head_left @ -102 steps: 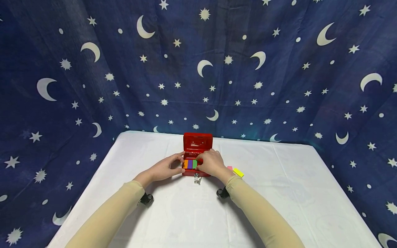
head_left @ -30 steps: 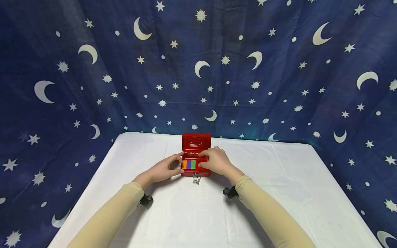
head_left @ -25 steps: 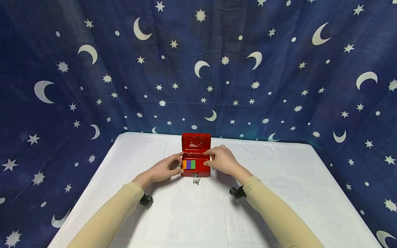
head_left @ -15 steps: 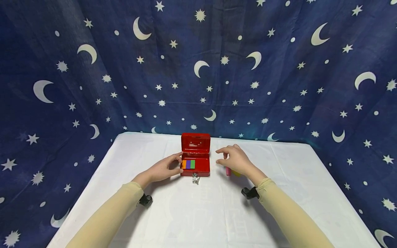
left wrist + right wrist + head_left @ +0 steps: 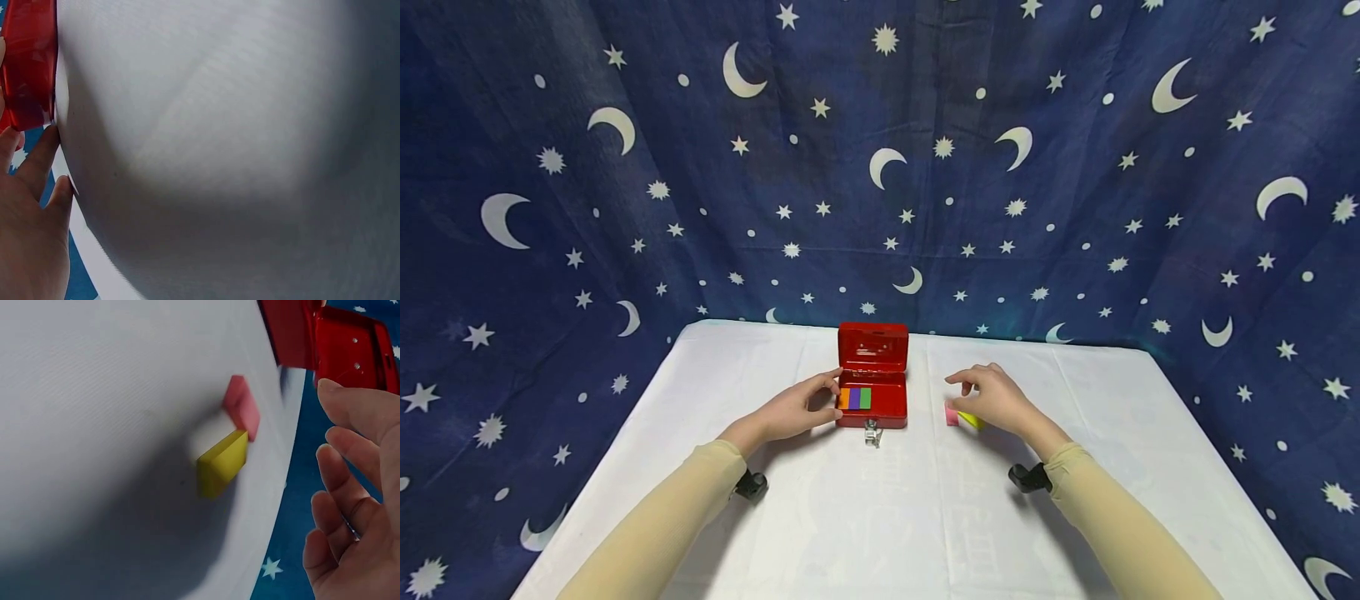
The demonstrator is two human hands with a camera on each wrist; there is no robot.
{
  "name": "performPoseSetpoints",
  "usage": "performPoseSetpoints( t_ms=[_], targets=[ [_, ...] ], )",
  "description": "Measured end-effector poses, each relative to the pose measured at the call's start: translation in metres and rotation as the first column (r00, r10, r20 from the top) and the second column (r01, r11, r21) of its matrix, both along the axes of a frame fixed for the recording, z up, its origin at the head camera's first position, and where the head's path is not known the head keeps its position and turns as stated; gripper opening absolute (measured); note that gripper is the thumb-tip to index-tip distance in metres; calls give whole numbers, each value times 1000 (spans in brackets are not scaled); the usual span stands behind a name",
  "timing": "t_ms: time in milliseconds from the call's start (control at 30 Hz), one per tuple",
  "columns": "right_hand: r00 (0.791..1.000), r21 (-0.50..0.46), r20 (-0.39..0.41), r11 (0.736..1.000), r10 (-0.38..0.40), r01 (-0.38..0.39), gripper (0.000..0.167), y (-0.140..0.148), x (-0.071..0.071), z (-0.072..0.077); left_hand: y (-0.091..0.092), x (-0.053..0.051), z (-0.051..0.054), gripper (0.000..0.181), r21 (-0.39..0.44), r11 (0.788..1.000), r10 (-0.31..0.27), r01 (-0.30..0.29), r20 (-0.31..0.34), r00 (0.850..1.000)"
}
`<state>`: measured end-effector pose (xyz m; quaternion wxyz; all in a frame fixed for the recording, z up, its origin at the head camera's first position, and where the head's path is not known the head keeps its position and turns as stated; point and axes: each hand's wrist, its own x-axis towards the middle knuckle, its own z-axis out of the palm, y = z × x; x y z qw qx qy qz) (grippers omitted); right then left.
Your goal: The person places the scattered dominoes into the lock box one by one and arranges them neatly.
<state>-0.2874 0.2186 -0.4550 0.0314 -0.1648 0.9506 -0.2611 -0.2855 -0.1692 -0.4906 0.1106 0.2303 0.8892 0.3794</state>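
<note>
A red metal box (image 5: 891, 398) stands with its lid up. Orange (image 5: 844, 398), purple (image 5: 854, 398) and green (image 5: 866, 398) blocks lie side by side in its left part. My left hand (image 5: 793, 410) rests at the box's left side, thumb and fingers spread along it; the left wrist view shows its fingers against the red wall. My right hand (image 5: 998, 402), empty with relaxed fingers, hovers just above a pink block (image 5: 952, 416) and a yellow block (image 5: 972, 420), which is partly hidden by it. In the right wrist view the pink (image 5: 242, 407) and yellow (image 5: 223, 464) blocks nearly touch.
A metal latch (image 5: 871, 432) with a small key-like piece hangs at the box's front. White cloth (image 5: 880, 517) covers the table. Behind it hangs a dark blue curtain (image 5: 820, 167) with moons and stars.
My right hand has let go of the green block and moved right, out of the box, to above the pink and yellow blocks. My left hand has stayed at the box.
</note>
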Motion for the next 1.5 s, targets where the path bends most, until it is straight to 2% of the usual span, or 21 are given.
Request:
performPoseSetpoints(
  t_ms=[333, 700, 900, 1200, 1500],
  targets=[
    [997, -56, 58, 997, 60, -57, 47, 25, 7, -12, 0, 0, 0, 31, -6, 1000, 2, -2, -3, 1000],
    [986, -5, 157, 999, 54, -54, 58, 42, 11, -20, -1, 0, 0, 31, -25, 1000, 17, -17, 5, 1000],
    [978, 9, 203, 999, 39, -42, 58, 43, 11, -24, -1, 0, 0, 31, -16, 1000, 8, -8, -5, 1000],
    [981, 1, 182, 998, 69, -70, 55, 45, 12, -25, -1, -1, -3, 33, -13, 1000, 8, -8, -2, 1000],
    [984, 52, 175, 998, 31, -40, 48, 44, 11, -30, -2, -1, -3, 34, -13, 1000, 5, -5, -5, 1000]
  ],
)
